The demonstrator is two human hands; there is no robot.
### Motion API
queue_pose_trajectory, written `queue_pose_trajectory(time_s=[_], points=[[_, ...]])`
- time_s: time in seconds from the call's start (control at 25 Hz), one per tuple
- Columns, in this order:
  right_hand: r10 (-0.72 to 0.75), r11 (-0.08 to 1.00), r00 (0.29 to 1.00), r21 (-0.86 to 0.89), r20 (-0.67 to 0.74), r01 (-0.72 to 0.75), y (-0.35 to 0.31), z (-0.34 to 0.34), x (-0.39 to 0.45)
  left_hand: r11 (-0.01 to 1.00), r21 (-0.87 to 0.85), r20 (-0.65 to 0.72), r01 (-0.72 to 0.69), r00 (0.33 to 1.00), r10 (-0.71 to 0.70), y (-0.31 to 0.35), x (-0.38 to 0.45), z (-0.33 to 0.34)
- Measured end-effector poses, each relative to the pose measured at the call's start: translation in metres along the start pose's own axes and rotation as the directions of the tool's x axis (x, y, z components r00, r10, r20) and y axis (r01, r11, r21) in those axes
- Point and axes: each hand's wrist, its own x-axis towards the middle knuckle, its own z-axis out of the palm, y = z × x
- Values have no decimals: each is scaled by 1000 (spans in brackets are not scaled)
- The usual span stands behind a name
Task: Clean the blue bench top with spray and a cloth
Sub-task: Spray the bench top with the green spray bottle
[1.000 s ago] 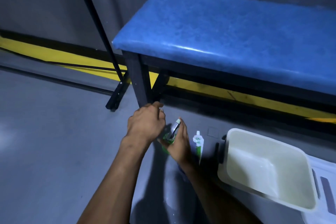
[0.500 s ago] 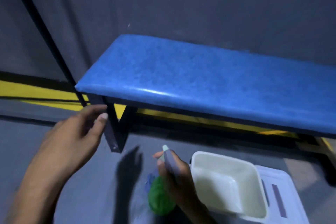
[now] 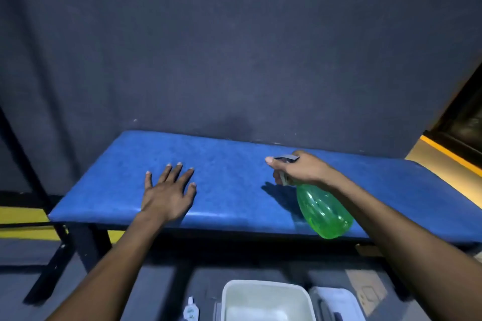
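The blue padded bench top [image 3: 234, 180] runs across the middle of the view against a dark wall. My left hand [image 3: 168, 191] lies flat on its left part, fingers spread, holding nothing. My right hand [image 3: 297, 168] grips the grey trigger head of a green see-through spray bottle [image 3: 323, 212], which hangs tilted above the bench's front edge with its nozzle pointing left. No cloth is in view.
On the floor below the bench stand a pale plastic tub [image 3: 266, 300], a white lid-like piece [image 3: 336, 302] to its right and a small white pouch [image 3: 190, 310] to its left. Dark bench legs [image 3: 86, 245] and a slanted black bar [image 3: 20, 154] stand at the left.
My right hand has lifted the spray bottle from near the floor up over the bench top. My left hand has moved from beside the bench leg onto the blue surface. The view has risen.
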Motion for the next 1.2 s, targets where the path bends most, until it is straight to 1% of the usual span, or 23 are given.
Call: queue_pose_trajectory(time_s=[0.2,0.24,0.32,0.36,0.4,0.44,0.56,0.64,0.68,0.76,0.8,0.84,0.88,0.96,1.04,1.08,1.16,1.2], points=[[151,968,986,-192,-75,-162,11,-5,24,1000,24,-36,13,999,-12,-5,2,3],[192,966,980,-168,-47,-197,15,-6,26,999,26,-42,18,999,-17,-4,2,5],[244,970,968,-5,66,-244,30,-9,33,999,27,-56,20,998,-19,-4,4,7],[234,971,967,23,98,-237,35,-13,32,999,32,-66,21,998,-19,-5,4,8],[209,977,973,11,96,-211,43,-17,32,999,36,-72,23,997,-21,-7,4,8],[182,983,981,0,67,-183,50,-20,31,999,40,-73,24,997,-21,-8,5,8],[156,986,988,61,-7,-155,66,-27,26,998,50,-80,23,997,-19,-7,6,11],[149,989,988,-17,-34,-150,74,-28,26,998,53,-103,24,995,-18,-7,7,13],[180,983,983,-38,-29,-181,76,-32,27,998,54,-112,25,994,-19,-8,7,13],[248,969,967,-15,60,-248,80,-41,28,998,57,-127,24,992,-17,-9,7,15],[262,965,960,-37,103,-260,84,-47,30,998,59,-132,23,991,-15,-9,7,15],[261,964,959,-84,110,-253,89,-54,28,998,60,-136,24,991,-15,-10,7,16],[242,964,967,-128,77,-231,93,-61,27,998,59,-138,24,990,-15,-10,7,16],[214,971,977,-101,-20,-215,106,-71,22,998,57,-145,21,989,-13,-9,8,17],[237,963,963,-98,-126,-250,120,-78,19,998,58,-154,21,988,-12,-8,7,17],[257,953,955,-123,-148,-276,126,-80,17,998,58,-158,21,987,-12,-7,7,16],[297,944,949,-116,-108,-309,133,-83,15,998,59,-158,23,987,-13,-6,6,15],[283,951,957,-113,-66,-289,135,-83,14,998,58,-155,23,988,-14,-6,5,15]])
